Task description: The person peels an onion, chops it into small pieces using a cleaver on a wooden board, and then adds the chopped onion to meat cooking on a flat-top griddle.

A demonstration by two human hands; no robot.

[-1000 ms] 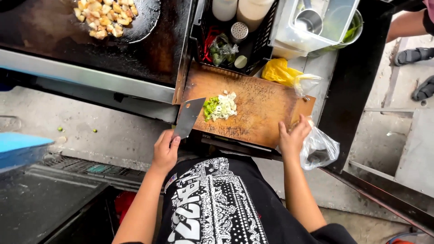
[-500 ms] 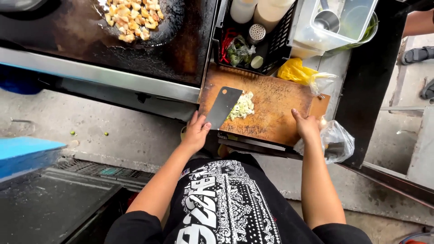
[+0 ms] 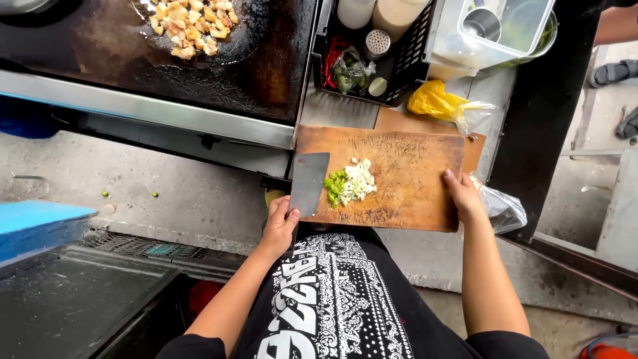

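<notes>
Here: board [image 3: 405, 179] at the counter's near edge, open wood right of the greens [image 3: 350, 184]. Left hand [image 3: 280, 223] closed on the cleaver [image 3: 309, 183], blade flat at the board's left edge, just beside the greens. Right hand [image 3: 463, 197] gripping the board's right edge, fingers curled.

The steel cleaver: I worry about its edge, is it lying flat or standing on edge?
Flat: the steel cleaver shows its broad side on the wooden cutting board.
</notes>
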